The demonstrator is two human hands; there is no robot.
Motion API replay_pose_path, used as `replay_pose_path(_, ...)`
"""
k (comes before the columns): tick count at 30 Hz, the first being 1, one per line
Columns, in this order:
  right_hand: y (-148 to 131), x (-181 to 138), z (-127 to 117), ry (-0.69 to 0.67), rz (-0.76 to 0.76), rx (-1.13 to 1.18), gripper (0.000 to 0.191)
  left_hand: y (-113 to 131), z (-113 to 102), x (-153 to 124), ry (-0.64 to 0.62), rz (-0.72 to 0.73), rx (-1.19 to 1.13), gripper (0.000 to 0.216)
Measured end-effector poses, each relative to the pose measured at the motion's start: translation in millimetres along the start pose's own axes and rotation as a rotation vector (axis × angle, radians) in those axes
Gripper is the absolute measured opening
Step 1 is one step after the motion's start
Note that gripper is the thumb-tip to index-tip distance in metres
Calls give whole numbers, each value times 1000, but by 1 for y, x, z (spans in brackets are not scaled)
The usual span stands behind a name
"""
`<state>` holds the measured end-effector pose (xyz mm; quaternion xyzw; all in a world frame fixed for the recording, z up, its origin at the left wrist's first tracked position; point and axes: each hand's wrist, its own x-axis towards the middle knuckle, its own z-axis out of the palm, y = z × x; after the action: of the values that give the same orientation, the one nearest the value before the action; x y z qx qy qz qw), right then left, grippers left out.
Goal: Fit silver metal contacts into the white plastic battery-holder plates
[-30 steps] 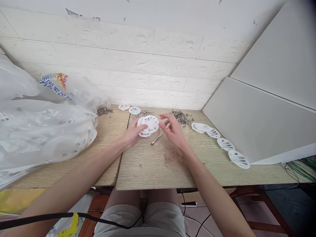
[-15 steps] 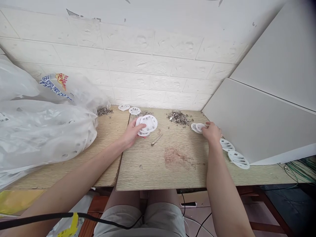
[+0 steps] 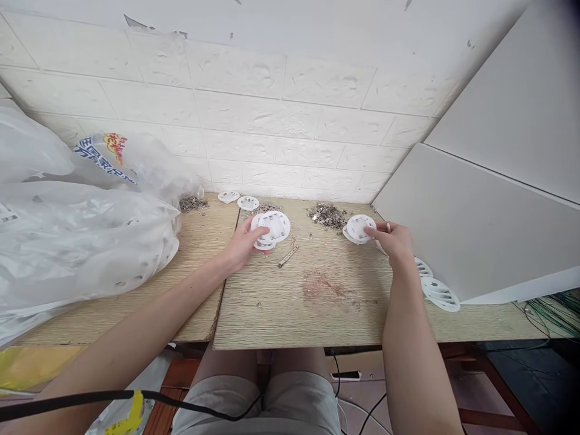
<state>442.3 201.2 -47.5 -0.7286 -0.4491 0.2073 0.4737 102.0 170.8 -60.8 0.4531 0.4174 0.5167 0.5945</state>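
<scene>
My left hand (image 3: 244, 243) is closed on a small stack of round white plastic discs (image 3: 275, 225), thumb on top, above the table's middle. The top disc has a square recess with small metal bits at its edges. My right hand (image 3: 393, 239) pinches another white disc (image 3: 361, 228) by its right edge, with at least one more disc overlapping under it. A pile of small metal pieces (image 3: 327, 214) lies between the hands, toward the wall. A narrow metal strip (image 3: 289, 257) rests on the table beside my left hand.
Slotted white discs (image 3: 440, 294) lie at the right by a grey panel (image 3: 498, 205). More discs (image 3: 248, 203) lie near the wall, left of centre. Large plastic bags (image 3: 86, 241) cover the left side. Green wires (image 3: 550, 311) hang at the right edge. A black cable (image 3: 181, 406) crosses in front.
My right hand has lifted slightly and tilted up a disc, which has shifted a little left and now shows its face. My left hand with its stack stays in place.
</scene>
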Motion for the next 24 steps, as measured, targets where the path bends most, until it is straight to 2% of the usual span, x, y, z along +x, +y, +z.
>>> replay_pose_path(4, -10, -8, 3, -17, -45, 127, 32, 0, 0, 1, -13, 8, -1, 38)
replay_pose_path(13, -11, -10, 8, -39, -91, 131, 28, 2, 2, -1, 4, -7, 24, 30)
replay_pose_path(17, -12, -9, 9, -11, -42, 141, 22, 2, 2, -1, 0, 0, 14, 29)
replay_pose_path(21, -4, -3, 11, -2, 13, -12, 12, 3, 4, -2, 4, -6, 26, 33)
replay_pose_path(24, 6, 2, 11, -3, -84, -238, 22, 5, 7, -4, -13, -25, 29, 39)
